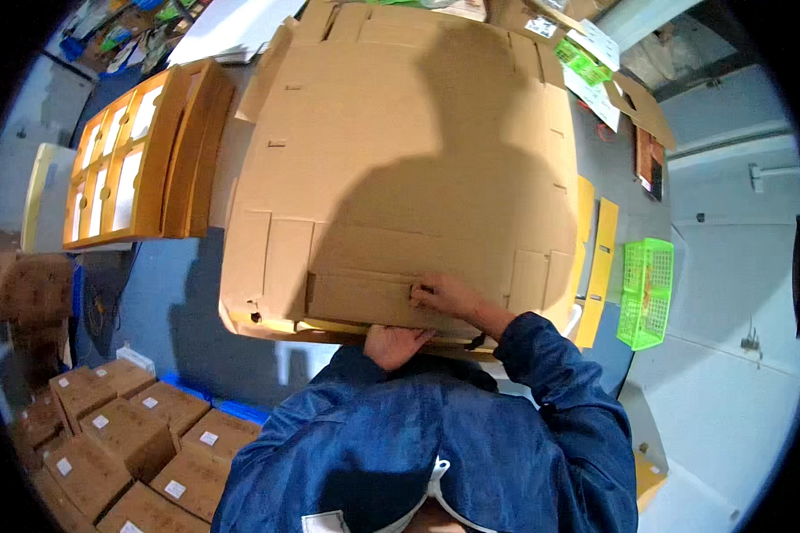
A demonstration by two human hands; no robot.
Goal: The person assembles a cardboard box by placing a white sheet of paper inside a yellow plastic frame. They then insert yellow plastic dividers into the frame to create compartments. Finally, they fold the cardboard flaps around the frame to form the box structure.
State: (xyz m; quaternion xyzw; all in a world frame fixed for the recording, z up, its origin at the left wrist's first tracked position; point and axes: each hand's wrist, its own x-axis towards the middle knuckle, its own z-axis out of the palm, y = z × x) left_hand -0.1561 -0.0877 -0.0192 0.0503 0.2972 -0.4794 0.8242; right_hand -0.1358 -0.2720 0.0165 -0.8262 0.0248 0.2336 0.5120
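Observation:
A large brown cardboard sheet (329, 191) with cut slots and creased flaps lies before me on the table. My right hand (449, 296) is on its near part, fingers curled in a pinch at the edge of a long flap (356, 298). Just below and to the left, my left hand (394, 346) holds the sheet's front edge, its fingertips pointing right and partly hidden. Under that near edge a yellow strip (329, 327) shows. My shadow falls across the cardboard.
Left of the sheet stands an orange-yellow unit (116, 169) with white panels. Several closed cartons (129, 435) are stacked at lower left. On the right are yellow slotted strips (601, 258) and a green plastic basket (644, 293). Papers and another green basket (585, 64) lie at far right.

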